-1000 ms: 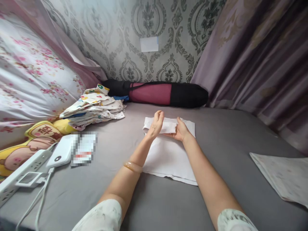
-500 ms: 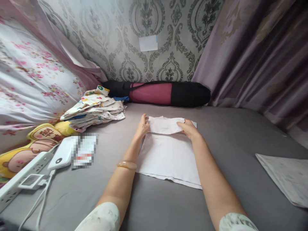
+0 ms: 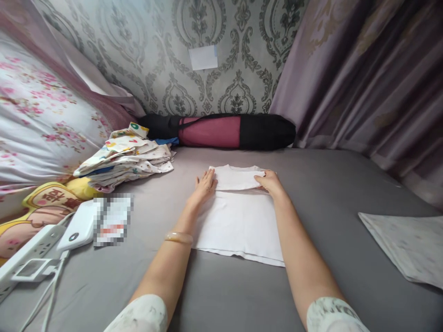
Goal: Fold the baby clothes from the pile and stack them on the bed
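A white cloth garment [image 3: 242, 223] lies on the grey sheet, its far part folded over toward me in a band. At the left end of that band my left hand [image 3: 205, 185] rests with its fingers extended, touching the edge. My right hand [image 3: 271, 183] pinches the right end of the folded band between thumb and fingers. The garment's near edge lies flat between my forearms.
Patterned folded clothes [image 3: 128, 154] are piled at the left, near a plush toy [image 3: 38, 212], a white power bank [image 3: 81, 223] and a power strip [image 3: 32, 246]. A black and red rolled bag [image 3: 211, 131] lies by the wall. Pale folded fabric [image 3: 408, 244] is at the right.
My left hand has let go of the band's left end and its fingers now lie outstretched there. The band has come down flatter. The whole view has shifted slightly.
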{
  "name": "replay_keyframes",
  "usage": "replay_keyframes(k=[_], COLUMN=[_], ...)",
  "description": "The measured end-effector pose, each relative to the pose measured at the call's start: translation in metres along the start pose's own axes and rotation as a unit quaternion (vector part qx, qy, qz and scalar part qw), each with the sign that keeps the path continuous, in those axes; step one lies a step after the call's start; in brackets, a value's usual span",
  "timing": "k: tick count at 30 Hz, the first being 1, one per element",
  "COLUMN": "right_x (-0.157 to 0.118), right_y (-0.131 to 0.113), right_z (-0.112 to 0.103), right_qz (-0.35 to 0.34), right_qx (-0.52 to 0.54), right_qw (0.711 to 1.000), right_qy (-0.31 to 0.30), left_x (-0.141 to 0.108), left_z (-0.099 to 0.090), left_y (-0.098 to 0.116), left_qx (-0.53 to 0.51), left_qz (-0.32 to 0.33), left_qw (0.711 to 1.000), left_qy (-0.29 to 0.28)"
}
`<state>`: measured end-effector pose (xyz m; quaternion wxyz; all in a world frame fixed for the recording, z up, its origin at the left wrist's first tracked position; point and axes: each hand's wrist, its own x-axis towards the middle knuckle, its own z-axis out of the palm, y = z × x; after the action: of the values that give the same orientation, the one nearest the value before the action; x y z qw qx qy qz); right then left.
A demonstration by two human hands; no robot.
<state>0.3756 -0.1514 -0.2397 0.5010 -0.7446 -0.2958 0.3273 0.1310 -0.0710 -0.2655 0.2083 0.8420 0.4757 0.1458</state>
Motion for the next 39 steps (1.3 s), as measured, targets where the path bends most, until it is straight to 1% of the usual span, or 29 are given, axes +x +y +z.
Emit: replay_keyframes(k=[4,7,11,14,16,18,19,20,22,24,26,29,32,35,39], right_x=[0.008,0.011,0.001,-0.013,-0.024,-0.033,-0.038,-0.042,-0.048,-0.053,-0.054,-0.053,-0.051,-0.05,-0.049], right_y=[0.01,0.014,0.011,0.004,-0.003,-0.009,-0.011,-0.013,-0.013,-0.009,-0.003,0.005,0.01,0.01,0.006], right_z=[-0.005,-0.011,-0.017,-0.015,-0.01,0.0,0.006,0.014,0.029,0.042,0.049,0.051,0.05,0.049,0.047], right_qz=[-0.009,-0.047,-0.111,-0.119,-0.122,-0.145,-0.167,-0.193,-0.243,-0.271,-0.274,-0.26,-0.252,-0.246,-0.228], right_qx=[-0.042,-0.13,-0.29,-0.347,-0.372,-0.392,-0.402,-0.413,-0.436,-0.455,-0.465,-0.471,-0.47,-0.472,-0.47], right_qw=[0.998,0.989,0.948,0.928,0.916,0.902,0.895,0.886,0.866,0.848,0.839,0.84,0.843,0.844,0.847], right_qy=[0.047,0.058,0.068,0.064,0.086,0.106,0.102,0.083,0.019,-0.034,-0.06,-0.069,-0.068,-0.07,-0.097], left_x=[0.0,-0.001,-0.001,0.002,0.006,0.009,0.011,0.012,0.014,0.013,0.012,0.01,0.008,0.009,0.014], left_z=[0.0,0.002,0.001,-0.006,-0.013,-0.018,-0.018,-0.017,-0.01,0.001,0.012,0.024,0.03,0.031,0.027], left_y=[0.0,0.001,0.002,0.003,0.007,0.017,0.024,0.032,0.05,0.064,0.072,0.072,0.067,0.065,0.066], left_qx=[0.025,0.038,0.063,0.09,0.113,0.141,0.153,0.162,0.17,0.174,0.176,0.171,0.161,0.155,0.146], left_qz=[-0.005,-0.006,-0.009,-0.016,-0.014,0.0,0.013,0.03,0.067,0.09,0.088,0.062,0.044,0.032,0.015], left_qw=[1.0,0.999,0.998,0.994,0.99,0.987,0.986,0.986,0.983,0.981,0.98,0.983,0.986,0.987,0.987], left_qy=[-0.002,-0.002,-0.016,-0.053,-0.082,-0.077,-0.06,-0.039,-0.008,-0.001,-0.002,-0.003,-0.004,-0.012,-0.059])
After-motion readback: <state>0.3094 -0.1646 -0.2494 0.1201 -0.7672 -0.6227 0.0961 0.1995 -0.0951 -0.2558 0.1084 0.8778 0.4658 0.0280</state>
